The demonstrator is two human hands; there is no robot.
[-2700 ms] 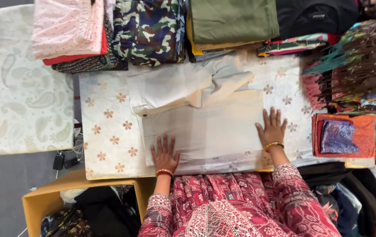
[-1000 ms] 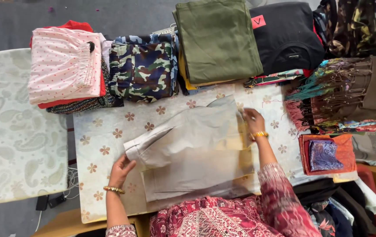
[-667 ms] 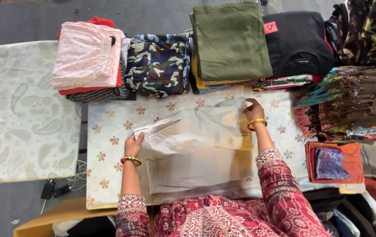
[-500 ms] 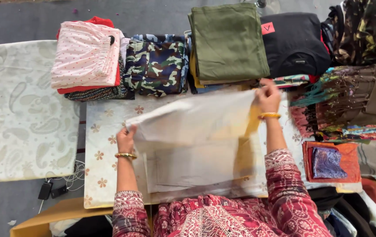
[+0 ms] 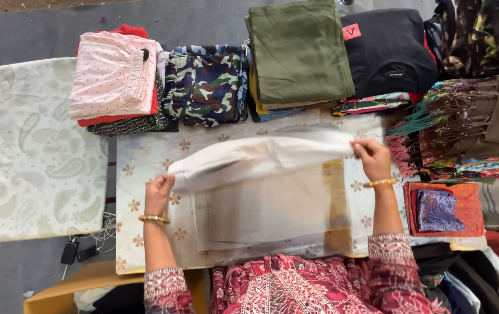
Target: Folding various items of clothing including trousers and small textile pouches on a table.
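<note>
A white garment [image 5: 261, 163] is stretched across the table between my two hands. My left hand [image 5: 159, 195] grips its left end near the table's left side. My right hand [image 5: 371, 158] pinches its right end, held a little higher and farther back. Under the lifted part lies a flat cream fabric layer [image 5: 267, 212] on the flower-printed table cover [image 5: 139, 174]. Both wrists wear gold bangles, and my red patterned sleeves show at the bottom.
Folded stacks line the back: pink dotted cloth [image 5: 112, 78], camouflage cloth [image 5: 206, 84], olive green cloth [image 5: 296, 49], black garment [image 5: 389, 49]. Fringed scarves [image 5: 464, 128] and an orange cloth with a blue piece [image 5: 441, 209] lie right. A paisley-covered surface [image 5: 28, 151] stands left.
My hands left the flat fabric, took hold of the white garment's two ends, lifted it and pulled it out sideways; now it is lower and stretched into a long band.
</note>
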